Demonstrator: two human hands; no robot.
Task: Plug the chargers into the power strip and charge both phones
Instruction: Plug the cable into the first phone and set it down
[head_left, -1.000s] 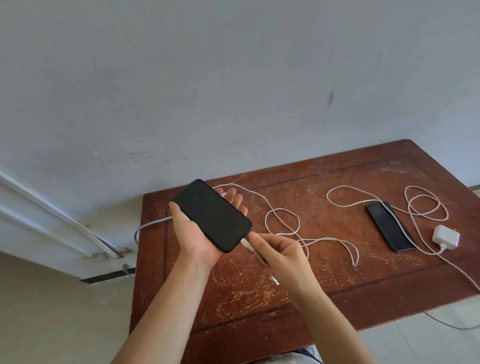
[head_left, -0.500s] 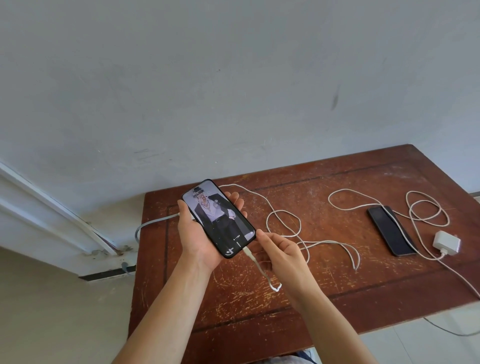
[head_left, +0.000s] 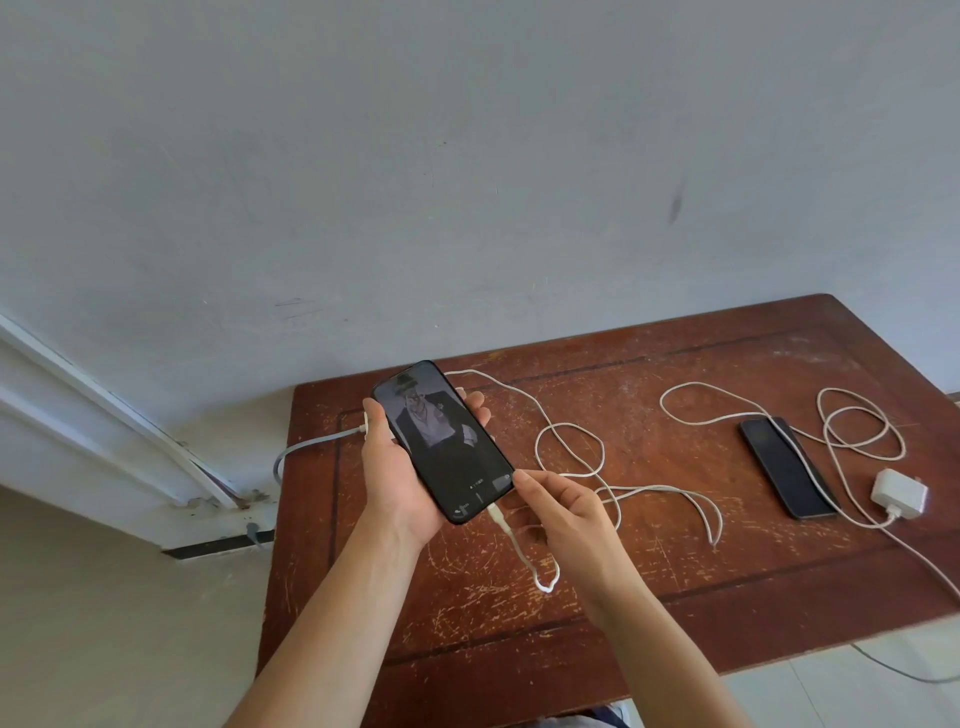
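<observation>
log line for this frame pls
left hand: holds lit phone | right hand: at cable plug, seated in phone | second phone: dark, on table | white charger: on table

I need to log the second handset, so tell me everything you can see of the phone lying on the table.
The phone on the table is a slim dark slab with rounded corners, glossy glass face up and screen unlit. It lies flat on the scratched wooden table, toward the right side, angled diagonally. A white cable runs lengthwise across its face toward a white charger block beside it. Whether that cable is plugged into it cannot be told. No hand touches it.
</observation>
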